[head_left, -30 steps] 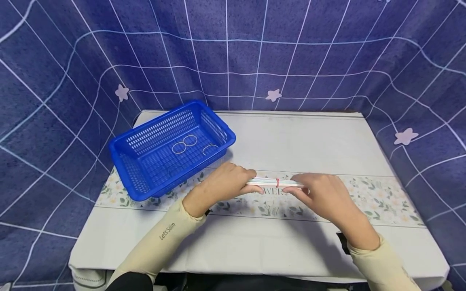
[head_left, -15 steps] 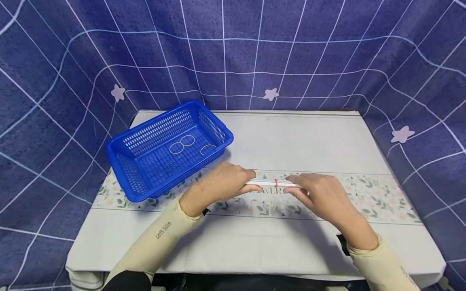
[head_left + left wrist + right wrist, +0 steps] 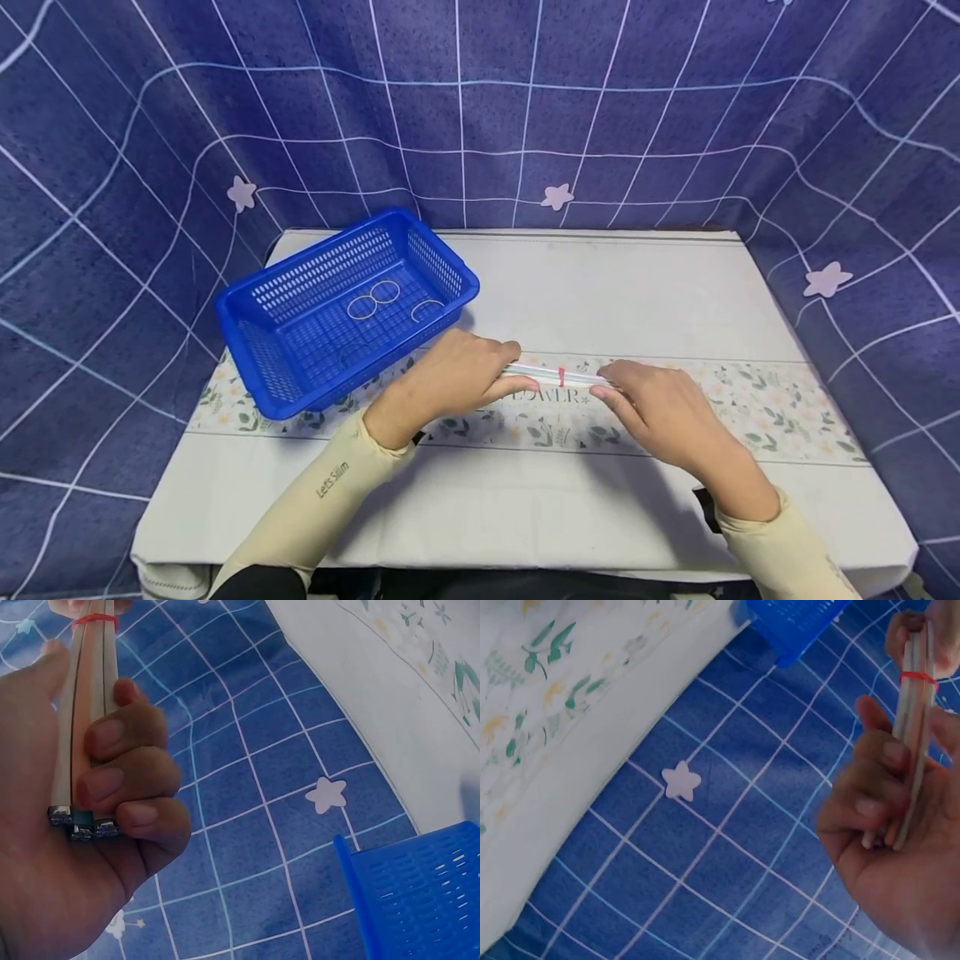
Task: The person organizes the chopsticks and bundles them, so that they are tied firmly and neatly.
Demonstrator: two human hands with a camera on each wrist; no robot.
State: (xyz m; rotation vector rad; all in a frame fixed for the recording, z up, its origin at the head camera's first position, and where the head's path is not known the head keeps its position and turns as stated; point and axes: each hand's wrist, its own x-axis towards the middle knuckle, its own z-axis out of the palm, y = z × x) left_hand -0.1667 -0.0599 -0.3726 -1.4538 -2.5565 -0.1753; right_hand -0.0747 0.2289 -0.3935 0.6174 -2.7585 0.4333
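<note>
Between both hands runs a bundle of slim pale sticks (image 3: 542, 374), bound near its middle by a red rubber band (image 3: 562, 377). My left hand (image 3: 463, 373) grips one end, its fingers curled round the sticks. Small shiny ends (image 3: 81, 823) show at that palm in the left wrist view; what they are I cannot tell. At the other end my right hand (image 3: 667, 408) grips the bundle, thumb on the near side. In the right wrist view its fingers (image 3: 862, 802) wrap the sticks.
A blue plastic basket (image 3: 352, 375) stands left on the white cloth-covered table (image 3: 600, 283), with several thin pale rings (image 3: 362, 307) inside. Blue gridded fabric (image 3: 495, 108) with stars hangs behind and at the sides.
My left hand has shifted slightly left, and a little more of the bundle shows between the hands. Both hands keep their hold on it.
</note>
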